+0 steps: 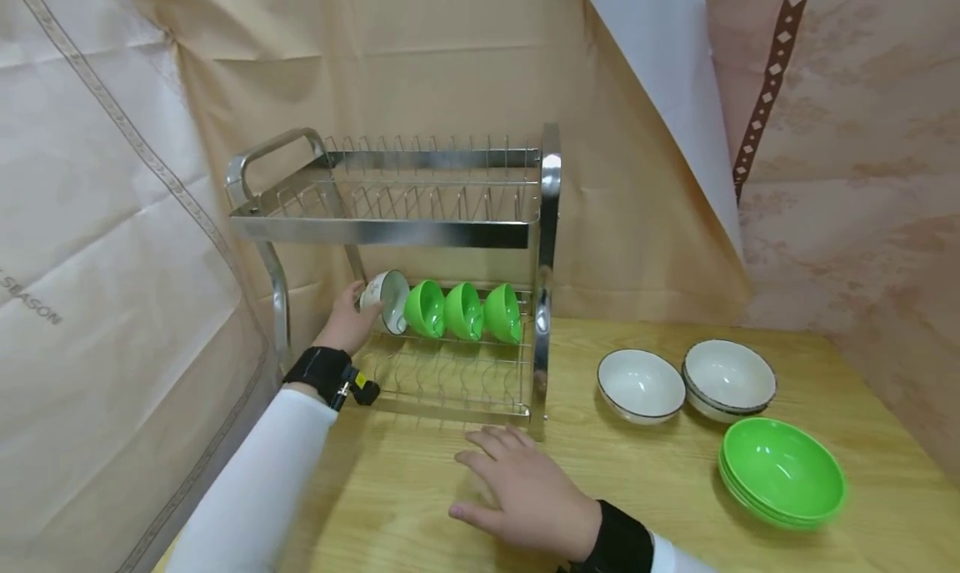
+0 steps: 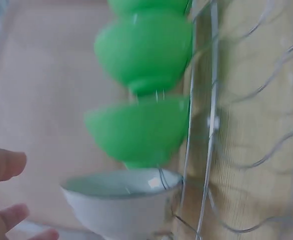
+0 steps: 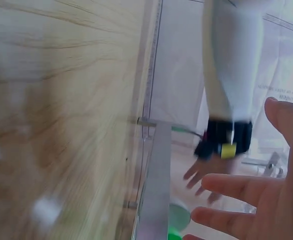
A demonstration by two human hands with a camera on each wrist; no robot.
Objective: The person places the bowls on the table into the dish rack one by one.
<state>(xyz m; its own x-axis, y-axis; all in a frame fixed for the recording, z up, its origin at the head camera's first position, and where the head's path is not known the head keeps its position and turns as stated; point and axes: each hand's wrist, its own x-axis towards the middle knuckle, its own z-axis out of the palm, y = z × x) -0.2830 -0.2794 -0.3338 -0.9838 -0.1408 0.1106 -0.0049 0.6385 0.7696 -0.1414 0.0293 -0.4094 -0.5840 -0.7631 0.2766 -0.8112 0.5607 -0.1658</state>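
On the lower tier of a metal dish rack (image 1: 382, 233), a white bowl (image 1: 393, 304) with a dark rim stands on its edge at the left end. Three green bowls (image 1: 463, 313) are lined up to its right, also on edge. My left hand (image 1: 348, 320) is at the white bowl's left side. In the left wrist view, its spread fingers (image 2: 6, 166) are a little apart from that bowl. Over the table in front of the rack, my right hand (image 1: 525, 490) holds nothing, its fingers spread.
Right of the rack, a single white bowl (image 1: 641, 389) sits beside stacked white bowls (image 1: 730, 379). Nearer the front is a stack of green bowls (image 1: 783, 473). The rack's upper tier (image 1: 442, 181) overhangs the lower one. Fabric (image 1: 450, 56) hangs behind.
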